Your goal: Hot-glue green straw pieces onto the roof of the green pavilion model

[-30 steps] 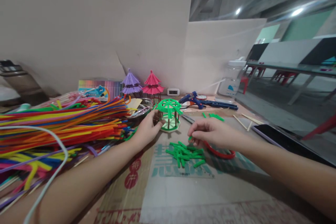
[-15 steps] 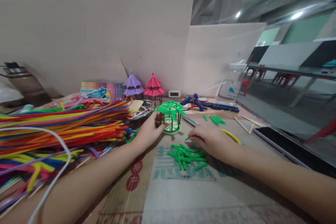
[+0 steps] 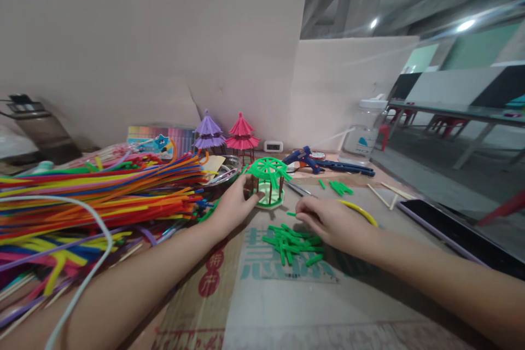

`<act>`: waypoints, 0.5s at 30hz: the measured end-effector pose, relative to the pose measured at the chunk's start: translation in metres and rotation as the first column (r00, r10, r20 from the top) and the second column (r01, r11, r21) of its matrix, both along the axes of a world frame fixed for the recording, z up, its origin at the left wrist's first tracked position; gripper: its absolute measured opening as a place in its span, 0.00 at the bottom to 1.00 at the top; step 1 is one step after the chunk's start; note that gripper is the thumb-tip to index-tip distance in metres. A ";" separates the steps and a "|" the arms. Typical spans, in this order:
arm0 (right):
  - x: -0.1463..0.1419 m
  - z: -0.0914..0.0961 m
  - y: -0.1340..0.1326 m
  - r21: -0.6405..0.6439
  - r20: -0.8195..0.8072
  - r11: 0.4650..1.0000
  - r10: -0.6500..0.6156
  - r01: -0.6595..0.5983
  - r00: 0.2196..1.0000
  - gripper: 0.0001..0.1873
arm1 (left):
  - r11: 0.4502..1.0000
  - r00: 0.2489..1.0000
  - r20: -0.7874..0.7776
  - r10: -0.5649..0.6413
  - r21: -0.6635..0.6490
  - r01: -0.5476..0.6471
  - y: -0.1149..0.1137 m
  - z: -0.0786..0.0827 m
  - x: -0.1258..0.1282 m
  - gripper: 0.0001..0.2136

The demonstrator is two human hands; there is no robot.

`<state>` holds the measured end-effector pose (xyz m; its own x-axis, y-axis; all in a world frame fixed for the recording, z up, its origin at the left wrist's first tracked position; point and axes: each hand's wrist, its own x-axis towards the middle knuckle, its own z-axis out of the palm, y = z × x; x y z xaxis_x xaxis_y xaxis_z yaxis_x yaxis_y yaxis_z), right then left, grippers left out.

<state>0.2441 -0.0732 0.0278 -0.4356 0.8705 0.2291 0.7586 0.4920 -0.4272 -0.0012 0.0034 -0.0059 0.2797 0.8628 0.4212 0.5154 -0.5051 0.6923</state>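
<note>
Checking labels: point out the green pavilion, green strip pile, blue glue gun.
Green pavilion [image 3: 270,174], head view: roof's front edge.
Green strip pile [image 3: 290,241], head view: middle strips.
Blue glue gun [image 3: 305,156], head view: body.

1 green-roofed pavilion [image 3: 270,176] is standing upright on brown posts; 1 short green stick [image 3: 291,214] is pointing left near its base.

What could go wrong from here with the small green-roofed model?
The left hand holds the small green-roofed model by its side; squeezing might bend its thin brown posts. The right hand, pinching a short green stick, is close to the pile of green pieces and could scatter them.
</note>
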 end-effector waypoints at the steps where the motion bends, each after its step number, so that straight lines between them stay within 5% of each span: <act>1: -0.003 0.002 -0.003 -0.033 -0.090 0.999 0.013 -0.016 0.996 0.08 | 1.000 1.000 -0.003 0.000 0.015 0.000 0.000 0.000 0.000 0.12; 6: -0.015 0.014 -0.006 -0.046 -0.392 0.996 0.050 -0.073 0.919 0.12 | 0.998 1.000 -0.025 -0.016 0.067 0.018 -0.002 0.000 0.001 0.15; 11: -0.023 0.030 0.007 0.222 -0.279 0.974 0.015 0.050 0.960 0.16 | 0.998 0.999 -0.036 -0.015 0.068 0.017 -0.005 0.002 0.002 0.16; 15: -0.026 0.026 0.018 0.285 -0.230 0.955 -0.015 0.082 0.973 0.14 | 0.997 0.998 -0.054 -0.010 0.073 0.014 -0.008 0.005 0.003 0.15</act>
<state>0.2181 -0.0557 0.0542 -0.3033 0.7698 0.5617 0.6868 0.5851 -0.4311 0.0019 -0.0046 -0.0005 0.3142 0.8266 0.4670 0.5443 -0.5598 0.6248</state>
